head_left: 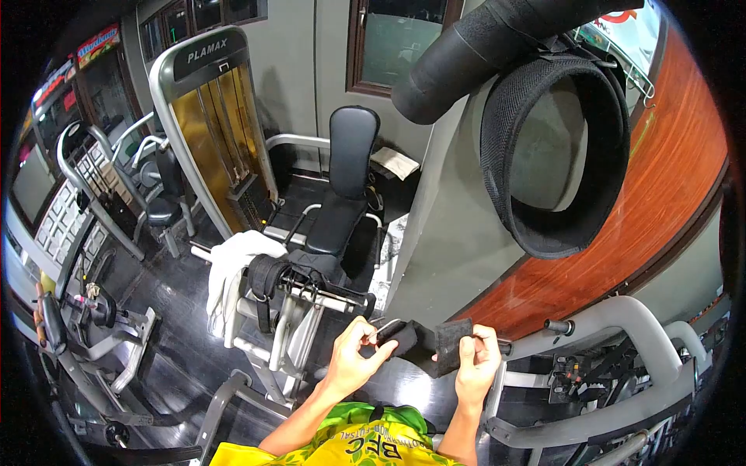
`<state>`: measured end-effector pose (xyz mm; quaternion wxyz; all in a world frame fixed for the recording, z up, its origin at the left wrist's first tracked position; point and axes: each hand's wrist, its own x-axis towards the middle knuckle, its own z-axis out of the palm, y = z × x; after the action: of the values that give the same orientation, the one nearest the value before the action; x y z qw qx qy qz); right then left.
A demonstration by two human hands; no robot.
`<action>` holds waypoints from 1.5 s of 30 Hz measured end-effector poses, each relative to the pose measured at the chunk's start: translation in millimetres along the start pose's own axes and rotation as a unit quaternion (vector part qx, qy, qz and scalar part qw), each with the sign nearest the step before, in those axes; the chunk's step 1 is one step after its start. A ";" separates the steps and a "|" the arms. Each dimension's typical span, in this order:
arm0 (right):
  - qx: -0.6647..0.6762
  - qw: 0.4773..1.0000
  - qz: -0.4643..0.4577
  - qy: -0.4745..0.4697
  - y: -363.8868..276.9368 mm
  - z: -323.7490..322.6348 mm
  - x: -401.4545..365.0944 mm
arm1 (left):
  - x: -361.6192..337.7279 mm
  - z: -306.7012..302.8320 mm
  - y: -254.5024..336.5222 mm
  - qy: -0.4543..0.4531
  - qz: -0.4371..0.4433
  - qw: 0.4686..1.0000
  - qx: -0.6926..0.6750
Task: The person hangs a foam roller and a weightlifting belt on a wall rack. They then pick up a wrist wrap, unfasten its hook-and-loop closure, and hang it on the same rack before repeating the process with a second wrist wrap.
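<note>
My left hand (351, 359) pinches one end of a black strap (402, 339) between thumb and fingers, beside a small metal ring (386, 326). A short way to the right, my right hand (479, 363) grips a wide, flat black strap end (449, 348), thumb lying across its face. Both pieces are held up in front of my yellow shirt (373, 446), above the dark floor. I cannot tell whether they are two ends of one strap. Close beyond my hands stands a metal rack (284, 342) with black straps (268, 278) hung over it.
A white towel (233, 272) drapes over the rack's left side. Behind it is a weight machine (206, 132) with a black seat (338, 229). A wide black belt (497, 147) hangs at upper right, near the camera. Grey machine frames (637, 334) curve along the right.
</note>
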<state>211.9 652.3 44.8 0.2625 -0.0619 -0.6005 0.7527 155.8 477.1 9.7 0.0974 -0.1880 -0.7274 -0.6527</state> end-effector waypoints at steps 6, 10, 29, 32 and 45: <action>-0.175 0.983 -0.036 -0.045 10.6 -10.6 0.2 | -0.8 -0.1 5.2 0.011 0.010 0.998 0.055; -0.148 0.970 0.106 -0.164 -5.0 5.8 -0.6 | -1.1 -0.8 11.2 -0.022 0.042 0.993 0.106; -0.245 0.954 0.082 -0.152 10.2 12.0 1.2 | -10.1 -0.3 -7.5 -0.073 0.175 0.964 0.187; -0.275 0.947 0.083 -0.143 6.3 14.6 1.3 | -8.6 -0.9 -8.6 -0.088 0.176 0.963 0.183; -0.221 0.958 0.131 -0.126 16.0 13.2 1.2 | 0.6 -5.4 -10.8 -0.142 0.233 0.936 0.221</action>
<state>200.3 639.1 33.7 0.0634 -0.1009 -0.7665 0.6311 150.3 471.0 0.8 0.1820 -0.4164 -0.7955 -0.4008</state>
